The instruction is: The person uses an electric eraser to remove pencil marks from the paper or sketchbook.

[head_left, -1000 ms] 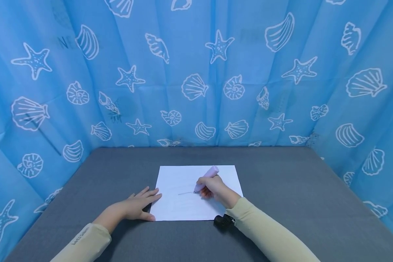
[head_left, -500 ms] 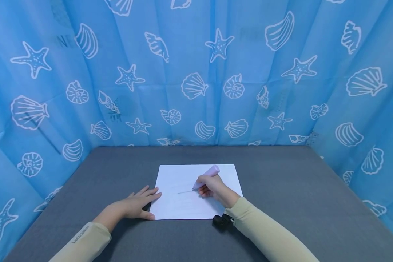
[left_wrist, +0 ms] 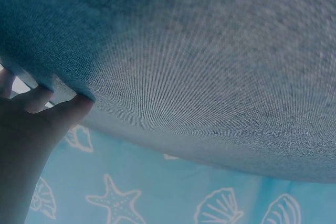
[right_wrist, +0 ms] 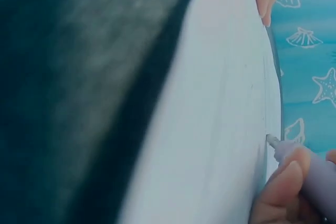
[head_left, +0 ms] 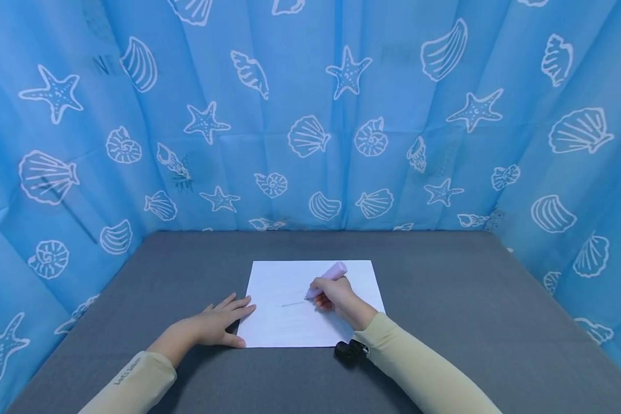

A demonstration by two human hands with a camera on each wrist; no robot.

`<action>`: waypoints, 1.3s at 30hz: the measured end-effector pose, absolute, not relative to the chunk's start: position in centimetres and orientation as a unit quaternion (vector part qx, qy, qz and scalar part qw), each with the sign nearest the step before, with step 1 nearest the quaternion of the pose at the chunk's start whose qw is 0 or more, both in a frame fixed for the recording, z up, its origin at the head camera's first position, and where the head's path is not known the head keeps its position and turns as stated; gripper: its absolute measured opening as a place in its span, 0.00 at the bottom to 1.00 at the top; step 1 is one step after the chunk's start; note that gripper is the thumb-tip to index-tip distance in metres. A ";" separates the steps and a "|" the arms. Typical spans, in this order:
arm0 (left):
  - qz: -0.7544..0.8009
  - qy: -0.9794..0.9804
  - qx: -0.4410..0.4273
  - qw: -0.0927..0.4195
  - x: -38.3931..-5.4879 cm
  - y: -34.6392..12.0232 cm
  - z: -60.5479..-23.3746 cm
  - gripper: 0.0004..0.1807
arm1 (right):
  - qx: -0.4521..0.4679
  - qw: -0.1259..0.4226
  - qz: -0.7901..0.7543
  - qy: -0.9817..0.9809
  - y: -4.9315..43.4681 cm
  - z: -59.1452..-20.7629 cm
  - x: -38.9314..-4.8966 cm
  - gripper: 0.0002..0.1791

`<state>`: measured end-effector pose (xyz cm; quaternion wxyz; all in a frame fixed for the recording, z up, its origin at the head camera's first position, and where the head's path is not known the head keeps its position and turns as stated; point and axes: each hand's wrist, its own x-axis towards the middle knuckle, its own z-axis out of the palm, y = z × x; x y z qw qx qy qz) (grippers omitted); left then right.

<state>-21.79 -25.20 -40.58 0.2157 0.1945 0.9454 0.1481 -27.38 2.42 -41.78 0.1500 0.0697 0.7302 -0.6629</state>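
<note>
In the head view a white sheet of paper [head_left: 274, 328] lies on the table, bearing a short thin dark line [head_left: 292, 304] near its middle. My right hand [head_left: 338, 296] grips a thick lilac marker [head_left: 335, 271] in a writing hold, its upper end leaning to the right. The marker's narrow tip is at the line's right end; the right wrist view shows the tip [right_wrist: 272, 140] right at the paper. Spread flat, my left hand [head_left: 214, 326] rests at the sheet's left edge, fingertips and thumb on the paper's border. The left wrist view shows this hand's fingers [left_wrist: 73, 109] from the side.
A dark grey cloth [head_left: 445, 287] covers the table around the paper. Behind it and at both sides hangs a blue curtain [head_left: 290, 57] printed with white shells and starfish. A small black device [head_left: 349, 352] sits at the right wrist, beside the paper's lower edge.
The marker's tip has shifted very slightly up and left on the sheet, my right hand moving with it. My left hand and the paper have stayed in place.
</note>
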 end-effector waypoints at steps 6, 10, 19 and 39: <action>0.141 0.946 0.199 0.213 -21.9 -25.3 -40.9 0.46 | 0.068 0.149 -0.661 0.732 2.4 -41.8 -27.4 0.07; 0.146 0.945 0.197 0.216 -21.9 -25.4 -40.9 0.46 | 0.066 0.159 -0.655 0.736 2.4 -41.8 -27.5 0.09; 0.150 0.945 0.194 0.215 -21.6 -25.4 -40.6 0.46 | 0.067 0.173 -0.667 0.721 2.3 -41.9 -27.6 0.09; 0.154 0.944 0.195 0.217 -21.6 -25.3 -40.4 0.46 | 0.068 0.149 -0.657 0.736 1.9 -41.7 -27.3 0.07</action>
